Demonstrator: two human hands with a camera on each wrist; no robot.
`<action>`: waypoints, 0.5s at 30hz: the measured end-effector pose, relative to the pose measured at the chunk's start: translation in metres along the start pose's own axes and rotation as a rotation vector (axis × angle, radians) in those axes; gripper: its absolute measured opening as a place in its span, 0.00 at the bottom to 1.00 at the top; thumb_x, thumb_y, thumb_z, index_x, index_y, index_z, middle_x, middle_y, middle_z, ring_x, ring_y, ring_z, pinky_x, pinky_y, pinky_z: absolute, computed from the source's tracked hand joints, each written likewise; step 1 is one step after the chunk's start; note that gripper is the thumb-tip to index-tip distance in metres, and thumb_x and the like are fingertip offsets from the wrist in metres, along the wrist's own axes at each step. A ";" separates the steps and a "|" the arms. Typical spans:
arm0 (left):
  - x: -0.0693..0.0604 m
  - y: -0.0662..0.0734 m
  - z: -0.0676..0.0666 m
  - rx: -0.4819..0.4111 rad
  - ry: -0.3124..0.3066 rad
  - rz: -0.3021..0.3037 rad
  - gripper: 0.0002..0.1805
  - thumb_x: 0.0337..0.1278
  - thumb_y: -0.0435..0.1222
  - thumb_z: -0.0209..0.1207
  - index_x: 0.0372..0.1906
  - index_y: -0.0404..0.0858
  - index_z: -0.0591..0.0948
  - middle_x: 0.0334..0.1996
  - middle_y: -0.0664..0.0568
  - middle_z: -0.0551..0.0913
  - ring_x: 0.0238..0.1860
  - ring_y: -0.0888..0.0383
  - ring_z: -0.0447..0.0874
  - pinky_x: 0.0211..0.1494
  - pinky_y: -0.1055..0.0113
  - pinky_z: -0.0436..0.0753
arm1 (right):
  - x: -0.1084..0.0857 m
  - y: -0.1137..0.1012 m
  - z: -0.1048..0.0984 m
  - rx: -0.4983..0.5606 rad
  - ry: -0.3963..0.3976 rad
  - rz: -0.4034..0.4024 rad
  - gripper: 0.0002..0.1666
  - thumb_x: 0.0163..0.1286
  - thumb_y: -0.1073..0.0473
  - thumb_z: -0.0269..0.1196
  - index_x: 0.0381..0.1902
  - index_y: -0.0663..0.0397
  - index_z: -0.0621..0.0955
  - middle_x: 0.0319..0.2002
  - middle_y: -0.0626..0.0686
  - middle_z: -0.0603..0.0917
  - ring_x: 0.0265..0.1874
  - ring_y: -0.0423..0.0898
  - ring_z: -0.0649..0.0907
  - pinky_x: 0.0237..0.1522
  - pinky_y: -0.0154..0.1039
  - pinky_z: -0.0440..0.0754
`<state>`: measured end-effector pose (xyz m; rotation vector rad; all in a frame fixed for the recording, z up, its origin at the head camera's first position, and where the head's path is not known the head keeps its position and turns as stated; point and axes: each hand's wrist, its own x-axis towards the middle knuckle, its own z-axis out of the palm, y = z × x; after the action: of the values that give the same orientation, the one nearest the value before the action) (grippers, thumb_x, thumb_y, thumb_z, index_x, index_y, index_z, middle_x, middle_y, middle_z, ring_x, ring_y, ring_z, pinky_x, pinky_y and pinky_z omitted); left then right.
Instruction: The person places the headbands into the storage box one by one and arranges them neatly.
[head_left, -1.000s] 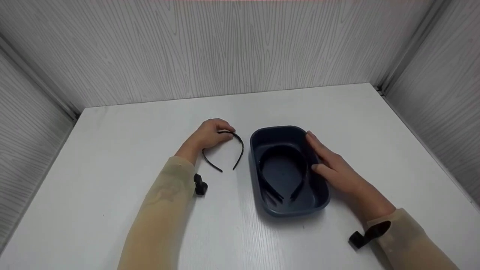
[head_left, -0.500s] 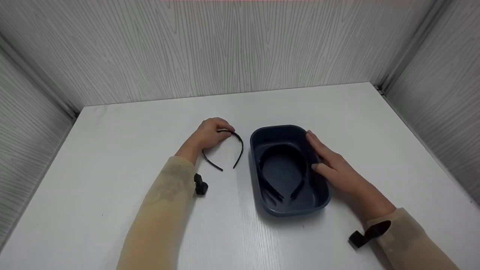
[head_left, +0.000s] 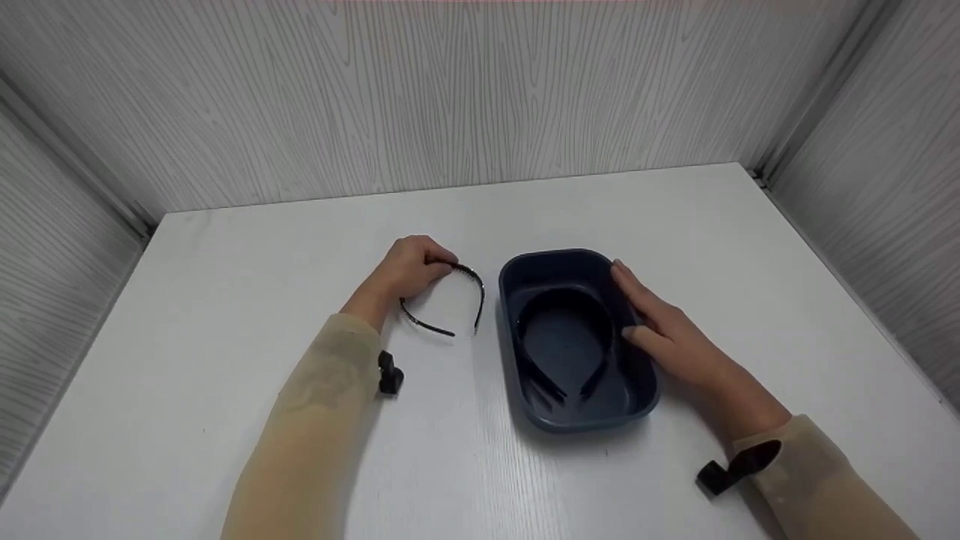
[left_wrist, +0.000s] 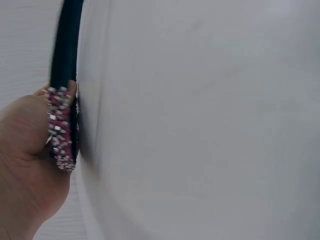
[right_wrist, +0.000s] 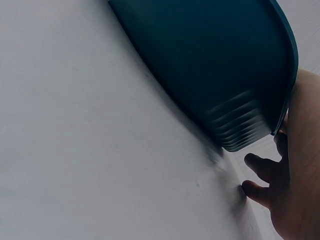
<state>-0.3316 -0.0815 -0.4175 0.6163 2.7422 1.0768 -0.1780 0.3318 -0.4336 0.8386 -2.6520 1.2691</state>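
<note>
My left hand pinches a thin black headband by its upper curve, between thumb and fingers. The headband's two ends point toward me, slightly apart. In the left wrist view, pink and white stones cover part of the band beside the hand. My right hand grips the right side of a dark blue plastic basin, thumb over the rim. Inside the basin lies a wider dark headband, its ends toward me. Several right fingers show against the basin's outside in the right wrist view.
A white table bears everything. Grey wood-grained panels stand behind it and at both sides. Each forearm wears a light sleeve and a black wrist mount.
My left hand has shifted slightly to the left with the thin headband, which has tilted a little. My right hand and the basin have stayed practically where they were.
</note>
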 end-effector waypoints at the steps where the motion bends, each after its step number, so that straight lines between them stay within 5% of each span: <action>1: -0.001 0.000 -0.001 0.002 0.000 -0.004 0.11 0.73 0.31 0.65 0.54 0.38 0.92 0.53 0.44 0.87 0.58 0.49 0.83 0.64 0.55 0.79 | 0.000 0.000 0.000 -0.001 -0.001 0.001 0.46 0.78 0.66 0.57 0.87 0.46 0.53 0.86 0.51 0.50 0.84 0.53 0.51 0.78 0.28 0.48; 15: -0.020 0.005 -0.029 0.004 0.024 -0.044 0.12 0.73 0.31 0.63 0.54 0.38 0.91 0.52 0.45 0.88 0.54 0.50 0.82 0.58 0.56 0.79 | 0.001 0.001 0.000 -0.015 -0.006 -0.004 0.46 0.78 0.66 0.57 0.87 0.48 0.52 0.86 0.51 0.50 0.84 0.52 0.51 0.78 0.27 0.48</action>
<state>-0.3193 -0.1051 -0.3937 0.5447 2.7649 1.0764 -0.1796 0.3316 -0.4339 0.8462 -2.6598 1.2455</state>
